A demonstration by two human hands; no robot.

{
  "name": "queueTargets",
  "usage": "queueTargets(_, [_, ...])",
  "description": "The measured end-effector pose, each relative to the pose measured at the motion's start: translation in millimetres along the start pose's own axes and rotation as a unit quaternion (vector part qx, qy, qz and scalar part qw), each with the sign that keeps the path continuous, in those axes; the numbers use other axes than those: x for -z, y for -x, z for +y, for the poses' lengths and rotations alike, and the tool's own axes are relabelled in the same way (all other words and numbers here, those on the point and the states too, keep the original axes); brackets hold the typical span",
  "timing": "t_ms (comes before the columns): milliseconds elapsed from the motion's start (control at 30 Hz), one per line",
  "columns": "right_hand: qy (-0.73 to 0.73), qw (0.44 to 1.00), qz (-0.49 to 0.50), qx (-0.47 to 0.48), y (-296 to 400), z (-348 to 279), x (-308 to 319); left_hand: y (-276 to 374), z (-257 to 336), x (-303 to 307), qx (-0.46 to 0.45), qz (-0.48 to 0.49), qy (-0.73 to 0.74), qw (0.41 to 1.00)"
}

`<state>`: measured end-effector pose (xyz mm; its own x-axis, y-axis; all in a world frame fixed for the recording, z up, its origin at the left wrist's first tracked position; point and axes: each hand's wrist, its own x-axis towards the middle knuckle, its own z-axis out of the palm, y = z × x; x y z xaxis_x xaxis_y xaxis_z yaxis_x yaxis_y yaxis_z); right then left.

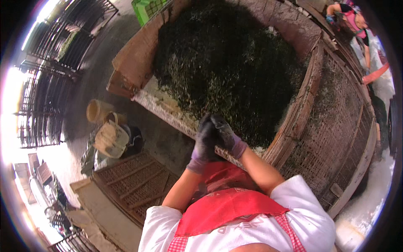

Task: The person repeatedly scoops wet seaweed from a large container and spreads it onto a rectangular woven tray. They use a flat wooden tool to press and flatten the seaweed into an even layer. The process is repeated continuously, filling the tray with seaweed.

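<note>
My left hand (205,140), in a dark, purple-cuffed work glove, is pressed against my right hand (226,134), gloved alike. Both meet above the near edge of a large wooden bin (163,118). Inside it lies a broad heap of dark, shredded plant material (229,69), with paler strands towards my side. My fingertips are at the heap's near rim. The palms face each other, so whatever might be between them is hidden. Below my wrists is my red apron (231,204).
Slatted wooden trays (337,123) lie to the right; another slatted tray (138,186) is at lower left. Beyond it stand a yellowish bucket (99,111) and a pale plastic container (111,138). A green crate (148,11) sits behind the bin. Another person (354,22) bends at upper right.
</note>
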<state>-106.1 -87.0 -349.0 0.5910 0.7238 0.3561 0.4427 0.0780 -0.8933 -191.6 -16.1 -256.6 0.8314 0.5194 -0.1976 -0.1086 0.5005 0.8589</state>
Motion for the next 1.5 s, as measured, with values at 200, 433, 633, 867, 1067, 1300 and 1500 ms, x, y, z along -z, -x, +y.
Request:
queueTargets(200, [-0.608, 0.676, 0.340, -0.241, -5, -39, 79, -38, -14, -86, -0.033, -0.258, -0.088, 0.961])
queueTargets(433, [-0.650, 0.687, 0.309, 0.099, 84, -82, 191, 19, 21, -182, -0.225, -0.562, -0.288, 0.742])
queueTargets(633, [-0.718, 0.592, 0.321, 0.175, 129, -89, 210, 69, 22, -200, -0.238, -0.603, -0.293, 0.703])
queueTargets(867, [-0.787, 0.448, 0.366, 0.214, 146, -124, 279, 86, -22, -243, -0.515, -0.465, -0.612, 0.379])
queueTargets(1067, [-0.574, 0.700, 0.411, -0.110, 144, -147, 313, 18, -152, -326, -0.423, -0.287, -0.651, 0.562])
queueTargets(1300, [-0.511, 0.782, 0.355, -0.039, 171, -138, 288, 0, -221, -330, -0.344, -0.222, -0.576, 0.707])
queueTargets(1500, [-0.558, 0.761, 0.326, 0.050, 196, -120, 267, 10, -198, -329, -0.277, -0.288, -0.644, 0.652])
